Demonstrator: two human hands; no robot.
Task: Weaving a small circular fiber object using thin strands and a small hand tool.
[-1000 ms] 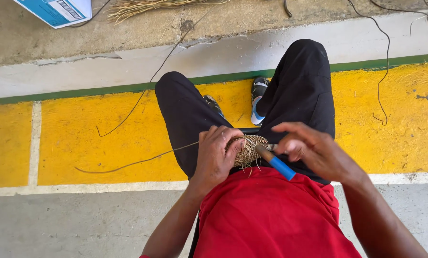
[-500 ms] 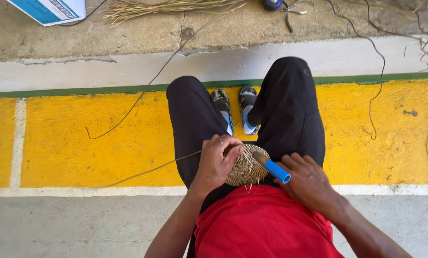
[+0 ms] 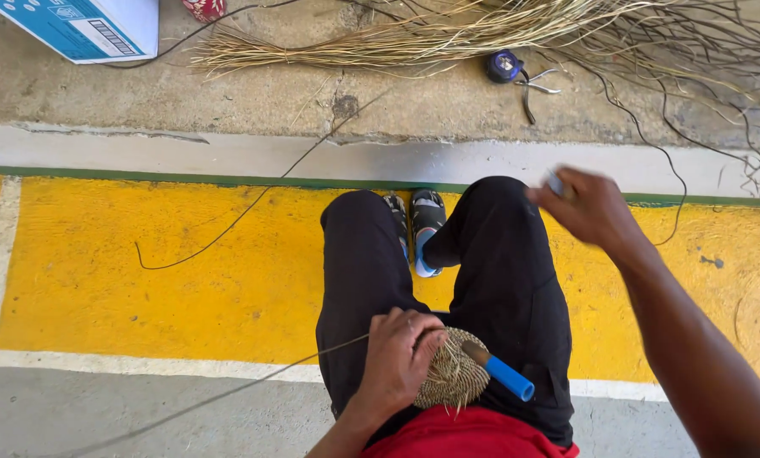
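A small woven disc [image 3: 452,371] of dry straw rests on the lap, gripped at its left edge by the left hand [image 3: 399,360]. It is judged light, stiff and brittle, best held by the rim. A blue-handled tool [image 3: 500,371] is stuck in the disc's right side. Farther right, the raised right hand [image 3: 590,206] is clenched around something blurred.

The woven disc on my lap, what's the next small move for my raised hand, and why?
Probably bring the right hand back down to the woven disc. It is lifted away over the knee, blurred, while the left hand pins the disc and the blue-handled tool sits stuck in its edge.
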